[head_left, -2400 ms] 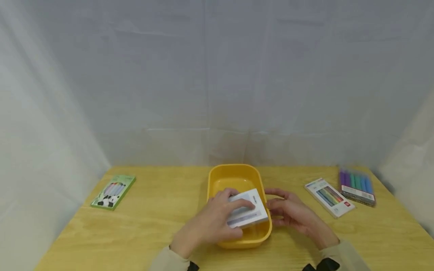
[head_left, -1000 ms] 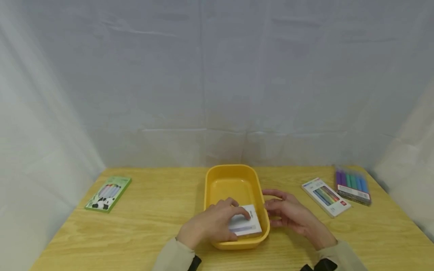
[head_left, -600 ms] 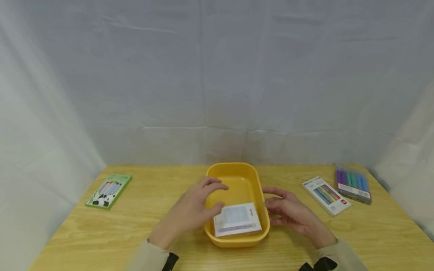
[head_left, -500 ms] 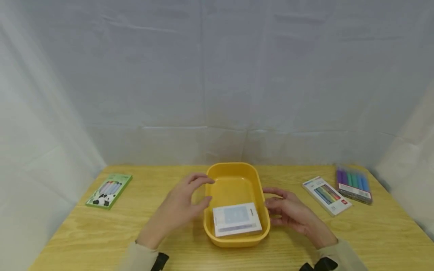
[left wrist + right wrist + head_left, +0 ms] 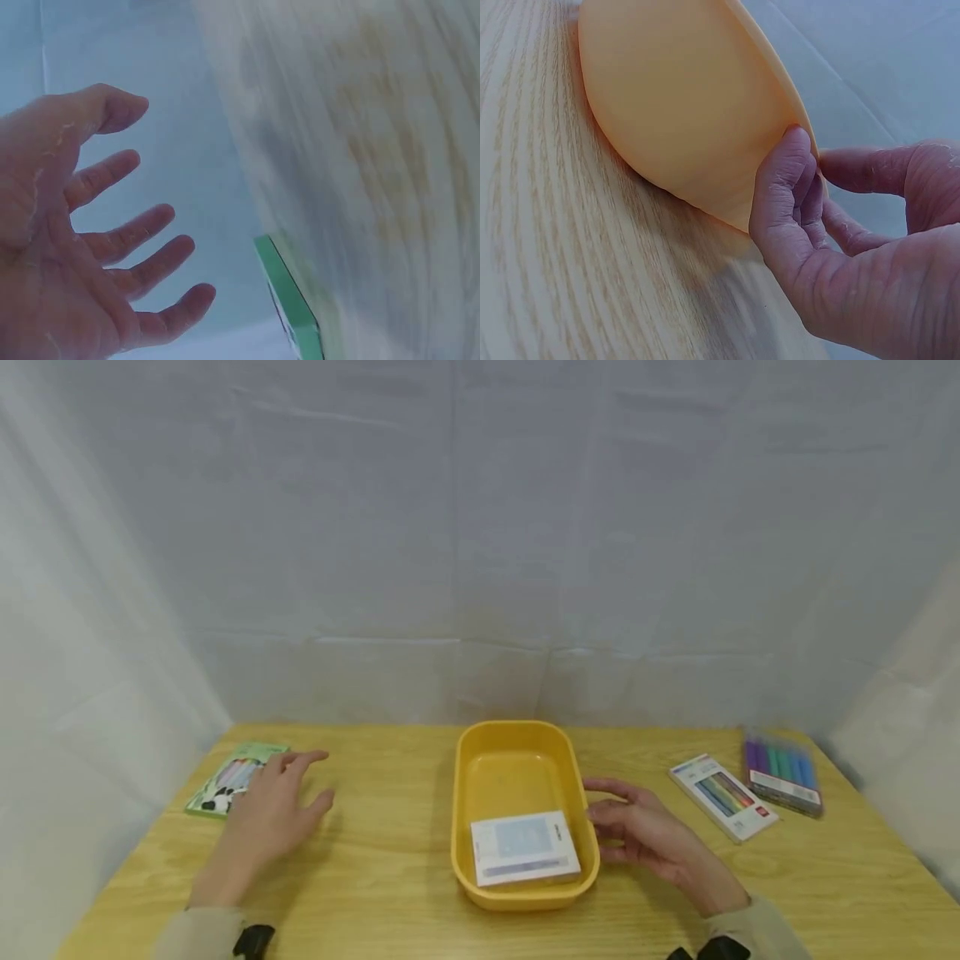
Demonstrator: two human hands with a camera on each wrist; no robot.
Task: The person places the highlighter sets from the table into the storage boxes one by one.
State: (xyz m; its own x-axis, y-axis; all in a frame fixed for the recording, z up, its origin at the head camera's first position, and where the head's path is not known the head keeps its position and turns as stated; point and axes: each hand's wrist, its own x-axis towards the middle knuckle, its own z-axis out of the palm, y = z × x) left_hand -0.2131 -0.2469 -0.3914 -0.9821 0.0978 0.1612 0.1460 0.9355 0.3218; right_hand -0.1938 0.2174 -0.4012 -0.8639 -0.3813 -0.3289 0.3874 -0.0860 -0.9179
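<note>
A: What's nearest?

B: A light sleeve point(image 5: 198, 935) on each arm, and a black strap point(image 5: 253, 939) at each wrist.

A: And the left hand point(image 5: 266, 814)?

B: Over the left part of the table point(image 5: 375, 877), fingers and thumb spread apart, holding nothing. From the head it overlaps a green pack point(image 5: 228, 777); in the left wrist view there's a gap between the fingers and that pack.

A: What about the right hand point(image 5: 648, 837)?

B: Its bent fingers touch the right side of a yellow tray point(image 5: 517, 902), up at the rim. Whether they pinch the rim, I can't tell.

A: Where's the tray?

B: Mid-table, between the hands, its long sides running toward the far edge. A white box point(image 5: 525, 850) lies in its near half, printed side up.

A: The green pack's spot?

B: Close to the table's left edge, toward the far left corner, panda print facing up.

A: And to the right?

B: A white pencil pack point(image 5: 723, 797) lies aslant between the tray and the right edge. Just beside it, nearer the far right corner, is a clear marker pack point(image 5: 782, 772) in purple, green and blue.

A: Farthest?

B: A pale sheet point(image 5: 525, 527), hanging behind the far edge.
</note>
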